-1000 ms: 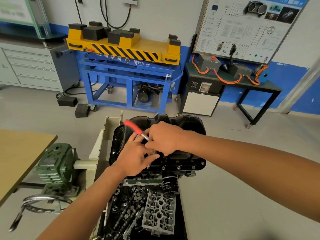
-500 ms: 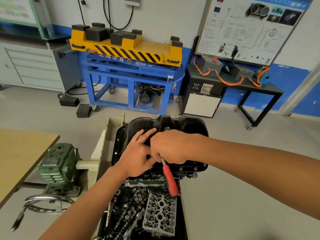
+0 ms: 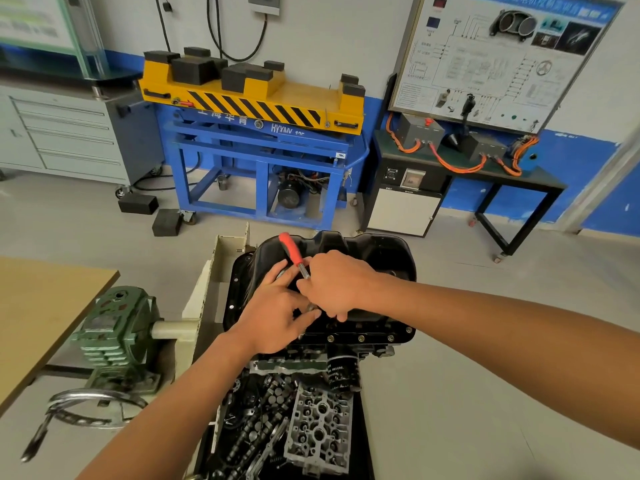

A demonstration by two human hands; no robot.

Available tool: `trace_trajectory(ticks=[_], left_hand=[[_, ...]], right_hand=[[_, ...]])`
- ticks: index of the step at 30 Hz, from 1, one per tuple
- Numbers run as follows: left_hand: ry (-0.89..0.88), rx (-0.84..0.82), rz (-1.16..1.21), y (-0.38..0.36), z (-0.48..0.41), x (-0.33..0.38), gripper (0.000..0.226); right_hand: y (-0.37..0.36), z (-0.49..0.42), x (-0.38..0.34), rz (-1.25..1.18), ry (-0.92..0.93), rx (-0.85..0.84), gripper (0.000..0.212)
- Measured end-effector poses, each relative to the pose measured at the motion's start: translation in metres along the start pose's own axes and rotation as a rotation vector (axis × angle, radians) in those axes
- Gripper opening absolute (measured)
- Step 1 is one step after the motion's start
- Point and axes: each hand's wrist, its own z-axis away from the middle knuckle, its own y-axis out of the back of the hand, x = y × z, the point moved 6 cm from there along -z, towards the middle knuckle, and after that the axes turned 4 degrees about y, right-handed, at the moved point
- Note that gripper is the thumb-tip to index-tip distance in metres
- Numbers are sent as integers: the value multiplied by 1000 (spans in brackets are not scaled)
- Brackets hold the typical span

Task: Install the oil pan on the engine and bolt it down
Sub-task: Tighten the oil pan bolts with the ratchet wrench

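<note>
The black oil pan (image 3: 381,258) sits upside-up on the engine block (image 3: 311,355), with several bolts along its near flange (image 3: 360,338). My right hand (image 3: 336,285) grips a ratchet with a red handle (image 3: 289,249); the handle points up and away to the left. My left hand (image 3: 273,317) lies beside it on the pan, its fingers touching the ratchet's head near the pan's left front. The socket and the bolt under it are hidden by both hands.
A tray of loose engine parts and a cylinder head (image 3: 318,431) lies below the engine. A green gearbox (image 3: 114,334) with a crank handle (image 3: 83,410) stands at the left, beside a wooden table (image 3: 41,306). A blue and yellow lift stand (image 3: 256,133) is behind.
The red ratchet handle swung from pointing down toward me back up and away to the left. Both hands stayed on the pan's left front.
</note>
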Motion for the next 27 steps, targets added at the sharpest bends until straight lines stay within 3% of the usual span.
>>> trace_trajectory(ticks=[4, 9, 15, 17, 19, 21, 25, 27], left_hand=[[-16, 3, -25, -1, 0, 0, 29], [-41, -6, -78, -2, 0, 1, 24], [9, -80, -25, -6, 1, -7, 36], [3, -92, -26, -6, 1, -7, 34], [7, -97, -19, -7, 0, -7, 35], [4, -104, -51, -8, 0, -8, 38], [-58, -89, -259, -10, 0, -3, 35], [-67, -13, -164, -5, 1, 1, 22]], right_hand=[[4, -3, -6, 33, 115, -79, 31], [5, 6, -23, 365, 368, -111, 8], [-9, 18, -31, 641, 456, -119, 42], [-9, 19, -27, 650, 480, -117, 37], [-8, 21, -22, 632, 503, -132, 18], [-5, 21, -19, 508, 499, -128, 8], [0, 16, -20, 395, 415, -12, 24], [1, 13, -19, 368, 346, 63, 35]])
